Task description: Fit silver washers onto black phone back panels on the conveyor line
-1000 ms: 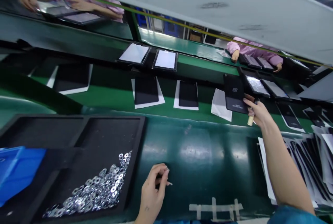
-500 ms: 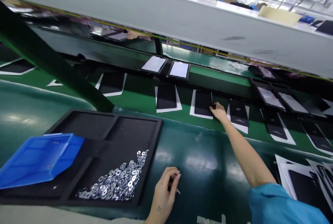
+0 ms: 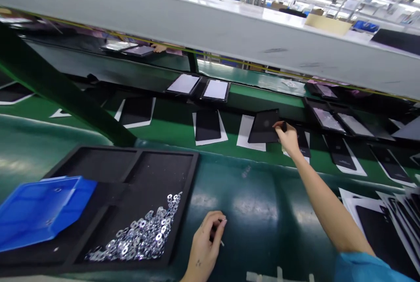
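We have our right hand (image 3: 287,138) closed in a pinch on the near right-hand edge of a black panel (image 3: 262,127), which it holds tilted, just left of the fingers. Under and left of that panel shows a white sheet (image 3: 243,135) on the green belt (image 3: 175,135); we cannot tell whether the panel's far edge touches it. Just right of the same hand, partly hidden by it, is another black panel (image 3: 303,142), so we do best to keep wrist and fingers clear of it.

With only one edge gripped, we judge that a firm, shallow pinch and a slow, level wrist suit the panel, keeping its face from scraping the sheet.

Our left hand (image 3: 208,240) is curled above the surface (image 3: 246,207), a small pale sliver beneath its fingers; whether they grip anything, we cannot tell. Left of it, metal rings (image 3: 144,238) lie heaped in a black tray (image 3: 189,181), so we should hold that hand steady, clear of the rim.
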A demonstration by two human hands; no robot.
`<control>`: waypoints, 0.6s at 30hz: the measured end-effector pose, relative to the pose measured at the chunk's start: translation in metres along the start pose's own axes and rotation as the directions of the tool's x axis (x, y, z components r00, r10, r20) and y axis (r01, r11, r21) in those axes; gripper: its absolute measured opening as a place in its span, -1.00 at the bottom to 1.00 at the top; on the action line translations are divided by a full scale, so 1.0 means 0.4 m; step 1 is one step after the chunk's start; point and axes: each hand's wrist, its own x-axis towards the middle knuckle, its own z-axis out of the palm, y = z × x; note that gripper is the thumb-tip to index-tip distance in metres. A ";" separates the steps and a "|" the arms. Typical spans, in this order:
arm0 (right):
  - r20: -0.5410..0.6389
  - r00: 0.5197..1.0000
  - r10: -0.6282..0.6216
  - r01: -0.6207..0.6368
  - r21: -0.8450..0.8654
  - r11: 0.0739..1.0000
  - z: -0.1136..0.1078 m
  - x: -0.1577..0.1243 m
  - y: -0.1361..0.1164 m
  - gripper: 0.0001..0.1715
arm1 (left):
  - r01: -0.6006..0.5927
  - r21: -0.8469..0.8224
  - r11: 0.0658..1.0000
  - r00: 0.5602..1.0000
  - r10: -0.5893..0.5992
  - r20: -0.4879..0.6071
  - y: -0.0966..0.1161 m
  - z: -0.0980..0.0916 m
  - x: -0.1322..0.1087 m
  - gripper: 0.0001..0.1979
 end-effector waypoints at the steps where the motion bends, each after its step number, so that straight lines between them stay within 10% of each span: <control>1: -0.019 0.999 -0.051 0.052 0.057 0.997 -0.043 -0.034 -0.021 -0.71 | 0.000 0.006 1.000 1.000 0.000 -0.002 0.001 0.001 0.002 -0.75; 6: 0.239 0.886 -0.397 0.439 -0.155 0.885 -0.166 -0.273 -0.129 -0.64 | 0.020 0.077 0.997 1.000 -0.020 -0.003 0.004 0.009 0.010 -0.70; 12: 0.740 0.564 -0.365 0.626 -0.096 0.774 -0.005 -0.468 -0.154 -0.66 | -0.024 0.149 0.989 1.000 0.022 0.013 0.030 -0.001 0.018 -0.71; 14: 0.723 0.602 -0.340 0.464 0.029 0.885 0.032 -0.455 -0.126 -0.76 | -0.018 0.142 0.990 1.000 0.016 0.016 0.037 -0.005 0.019 -0.71; 18: 0.417 0.909 -0.005 -0.191 0.427 0.884 0.021 -0.364 -0.009 -0.71 | 0.056 0.083 0.995 0.997 -0.060 0.048 0.035 0.000 0.044 -0.73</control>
